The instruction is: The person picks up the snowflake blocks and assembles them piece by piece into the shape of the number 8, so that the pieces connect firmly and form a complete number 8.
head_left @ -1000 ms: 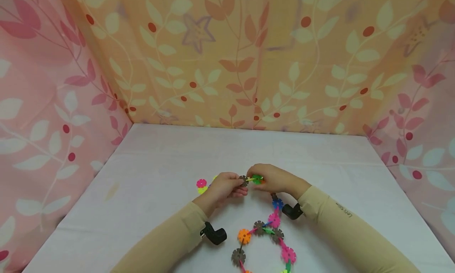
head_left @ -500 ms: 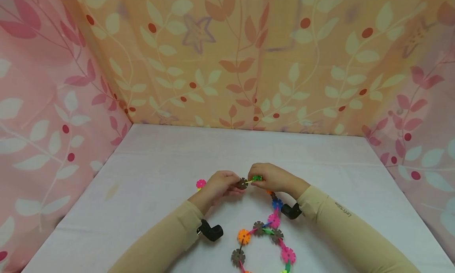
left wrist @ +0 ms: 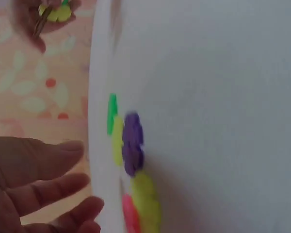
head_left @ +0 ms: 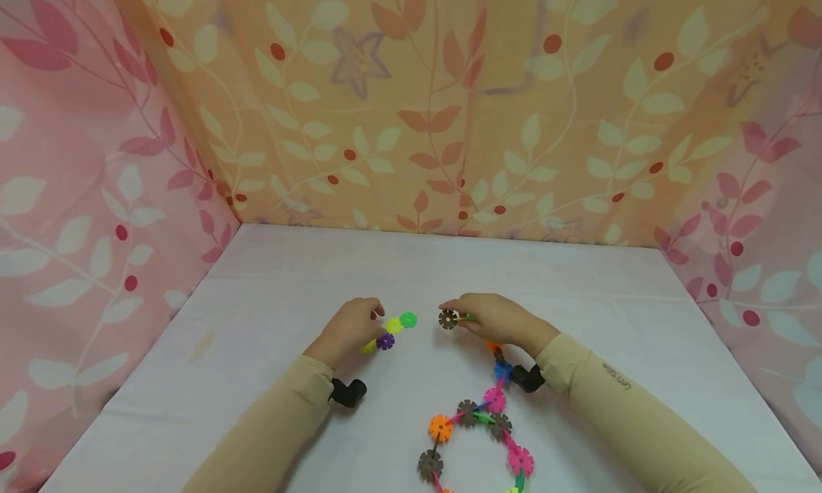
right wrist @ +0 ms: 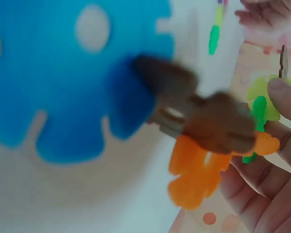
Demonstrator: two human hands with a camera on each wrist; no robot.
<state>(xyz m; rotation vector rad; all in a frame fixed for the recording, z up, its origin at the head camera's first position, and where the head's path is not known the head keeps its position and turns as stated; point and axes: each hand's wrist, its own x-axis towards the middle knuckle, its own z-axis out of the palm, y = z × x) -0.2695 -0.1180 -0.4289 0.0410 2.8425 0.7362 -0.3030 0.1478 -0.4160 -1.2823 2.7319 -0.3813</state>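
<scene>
Head view shows the left hand (head_left: 347, 329) with an empty grip, the right hand (head_left: 493, 320) pinching the disc chain (head_left: 494, 399), whose trailing weight could pull it apart.

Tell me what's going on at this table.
Someone's right hand pinches one end of a chain of colourful notched discs, with a brown disc at its tip. The rest of the chain curves over the white table and runs out of the head view at the bottom. Their left hand holds nothing; it is beside a small group of discs in green, yellow, purple and pink.
</scene>
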